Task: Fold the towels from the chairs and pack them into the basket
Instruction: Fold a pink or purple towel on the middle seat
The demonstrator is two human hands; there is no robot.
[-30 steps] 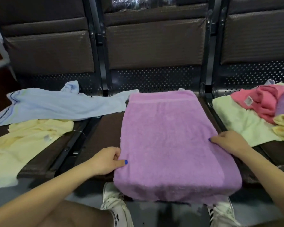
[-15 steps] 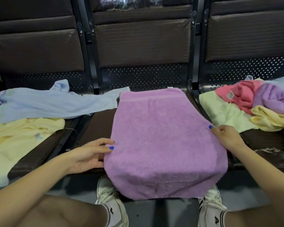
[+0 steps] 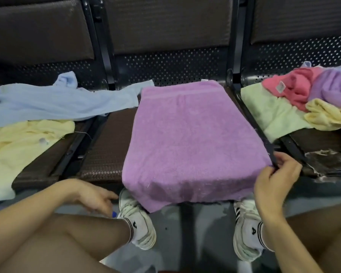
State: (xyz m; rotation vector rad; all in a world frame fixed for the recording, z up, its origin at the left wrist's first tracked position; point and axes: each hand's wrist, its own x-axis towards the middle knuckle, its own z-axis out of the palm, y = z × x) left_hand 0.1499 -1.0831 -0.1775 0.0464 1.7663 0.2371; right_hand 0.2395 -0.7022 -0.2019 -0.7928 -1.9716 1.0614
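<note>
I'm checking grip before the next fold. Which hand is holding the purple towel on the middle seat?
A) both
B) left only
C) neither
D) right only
D: the right hand pinches the purple towel at its near right corner, while the left hand hangs free of it.

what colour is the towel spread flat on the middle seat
Purple, or lilac: the towel shows best in the head view, the only one.

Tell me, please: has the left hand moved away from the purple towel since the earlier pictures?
Yes. The left hand has left the purple towel edge and dropped toward the person, now off the seat front, above the left shoe.
</note>
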